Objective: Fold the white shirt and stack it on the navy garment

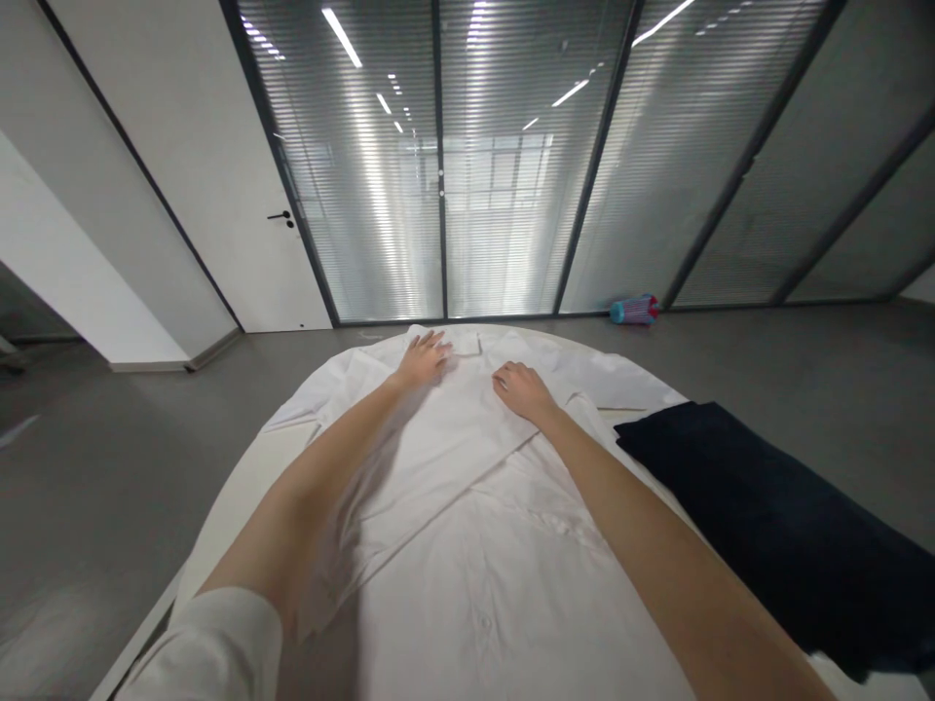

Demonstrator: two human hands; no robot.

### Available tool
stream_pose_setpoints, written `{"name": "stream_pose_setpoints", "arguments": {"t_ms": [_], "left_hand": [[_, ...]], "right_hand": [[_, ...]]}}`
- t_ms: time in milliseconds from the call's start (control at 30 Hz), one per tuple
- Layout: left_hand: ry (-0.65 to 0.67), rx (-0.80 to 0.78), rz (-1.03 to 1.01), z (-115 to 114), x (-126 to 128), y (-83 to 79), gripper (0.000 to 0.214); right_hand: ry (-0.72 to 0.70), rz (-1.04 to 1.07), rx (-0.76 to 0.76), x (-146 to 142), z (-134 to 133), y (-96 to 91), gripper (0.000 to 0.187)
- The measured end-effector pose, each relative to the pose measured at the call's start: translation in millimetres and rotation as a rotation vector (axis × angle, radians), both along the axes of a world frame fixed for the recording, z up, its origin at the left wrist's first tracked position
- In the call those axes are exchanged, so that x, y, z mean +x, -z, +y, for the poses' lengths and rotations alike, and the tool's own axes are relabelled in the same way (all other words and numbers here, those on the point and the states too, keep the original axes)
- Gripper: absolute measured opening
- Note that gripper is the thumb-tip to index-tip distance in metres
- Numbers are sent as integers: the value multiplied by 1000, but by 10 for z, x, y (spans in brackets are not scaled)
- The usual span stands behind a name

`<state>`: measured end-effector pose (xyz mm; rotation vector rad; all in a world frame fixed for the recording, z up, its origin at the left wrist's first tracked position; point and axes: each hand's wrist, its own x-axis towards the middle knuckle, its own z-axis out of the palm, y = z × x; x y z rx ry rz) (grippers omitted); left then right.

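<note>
A white button-up shirt (467, 545) lies spread over the round table, its collar (466, 344) at the far end and a sleeve folded diagonally across its front. My left hand (425, 358) rests flat on the cloth just left of the collar, fingers stretched and spread. To the right of the collar, my right hand (524, 391) has its fingers curled down against the shirt, closed on the fabric; its fingertips are partly hidden. A button shows low on the shirt front.
Dark folded cloth (774, 526) hangs over the table's right edge. The pale tabletop (234, 506) shows at the left. Beyond it are a grey floor, a glass wall with blinds (497, 195), a white door (219, 175) and a blue-and-red packet (634, 310) on the floor.
</note>
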<state>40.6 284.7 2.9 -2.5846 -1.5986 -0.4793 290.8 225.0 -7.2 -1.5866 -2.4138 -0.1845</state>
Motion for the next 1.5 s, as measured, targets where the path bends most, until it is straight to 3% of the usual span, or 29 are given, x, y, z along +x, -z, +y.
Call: {"name": "stream_pose_setpoints", "arguments": {"t_ms": [167, 300, 633, 867, 1000, 1267, 1400, 1500], "left_hand": [[-51, 59, 32, -186, -464, -49, 38], [-76, -25, -36, -246, -589, -14, 29], [-230, 8, -52, -149, -435, 50, 23], [-94, -21, -26, -151, -216, 218, 34], [-102, -60, -30, -135, -208, 314, 39], [-199, -51, -56, -200, -226, 300, 40], [-166, -102, -84, -206, -258, 302, 39], [-141, -25, -156, -215, -267, 301, 35]], "right_hand": [[-55, 26, 7, -293, 209, -62, 43], [-39, 35, -68, -560, 358, -32, 60], [-18, 46, -122, -614, 366, 119, 60], [-33, 48, -166, -649, 358, 99, 67], [-19, 34, -188, -649, 353, 95, 69], [49, 62, -191, -658, 392, 123, 77], [53, 65, -212, -651, 406, 127, 71], [32, 57, -144, -641, 386, 123, 62]]}}
